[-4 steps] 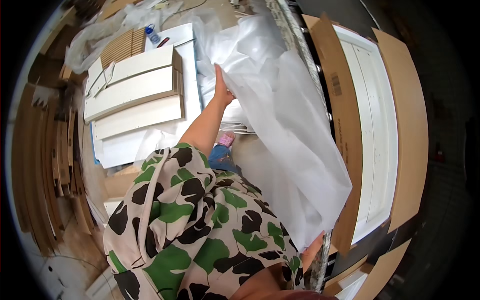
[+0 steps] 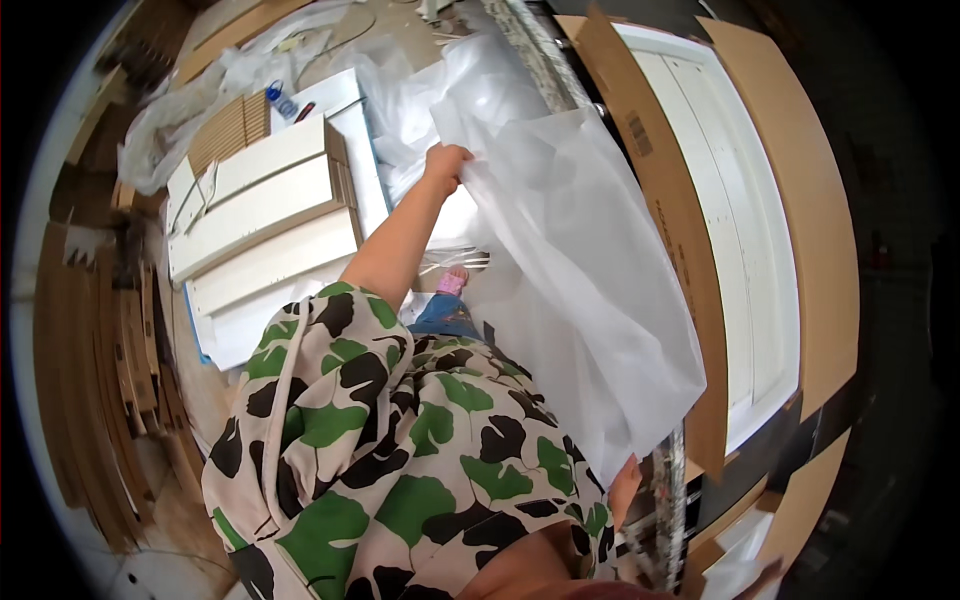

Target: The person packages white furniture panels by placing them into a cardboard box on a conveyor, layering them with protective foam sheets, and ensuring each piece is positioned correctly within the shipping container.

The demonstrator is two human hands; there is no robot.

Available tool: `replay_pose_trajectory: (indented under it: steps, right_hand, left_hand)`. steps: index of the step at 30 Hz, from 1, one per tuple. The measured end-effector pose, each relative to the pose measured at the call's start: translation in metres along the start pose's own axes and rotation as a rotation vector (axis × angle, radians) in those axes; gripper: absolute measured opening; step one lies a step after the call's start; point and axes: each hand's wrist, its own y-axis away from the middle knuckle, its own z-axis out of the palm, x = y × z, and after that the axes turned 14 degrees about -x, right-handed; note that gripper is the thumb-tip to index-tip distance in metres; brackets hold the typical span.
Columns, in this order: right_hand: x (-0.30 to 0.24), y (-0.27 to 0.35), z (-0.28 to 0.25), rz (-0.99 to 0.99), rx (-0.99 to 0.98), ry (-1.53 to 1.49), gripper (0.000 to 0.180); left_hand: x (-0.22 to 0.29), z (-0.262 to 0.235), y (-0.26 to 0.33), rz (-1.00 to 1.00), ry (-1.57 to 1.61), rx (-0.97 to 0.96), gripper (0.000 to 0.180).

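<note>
A large sheet of thin white packing foam stretches down in front of me, from the far side of the floor to near my right hip. My left hand, arm reaching forward, is closed on the sheet's left edge. My right hand shows only in part beside my patterned shirt, at the sheet's lower corner; the sheet gathers to it, and its fingertips are hidden. Right of the sheet, an open cardboard box holds a long white panel.
At left lie stacked white boards, with a blue-capped bottle and a red-and-black tool behind them. Crumpled clear plastic lies far left. Flattened cardboard stands along the left. A conveyor's metal rail runs beside the sheet.
My left hand has closed round the sheet's edge; its thumb stuck up before. The whole view has shifted slightly, and my right hand stays at the lower corner.
</note>
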Motion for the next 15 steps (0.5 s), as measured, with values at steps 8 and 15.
replay_pose_trajectory:
  steps: [8,15]
  right_hand:
    - [0.107,-0.064,0.062,-0.272,0.540,0.404,0.023]
    - [-0.195,-0.034,0.118,-0.807,-0.060,-0.027,0.042]
  left_hand:
    - [0.037,0.037,0.065,0.012,0.018,-0.425,0.044]
    - [-0.037,0.093,0.167,-0.301,-0.240,-0.665,0.029]
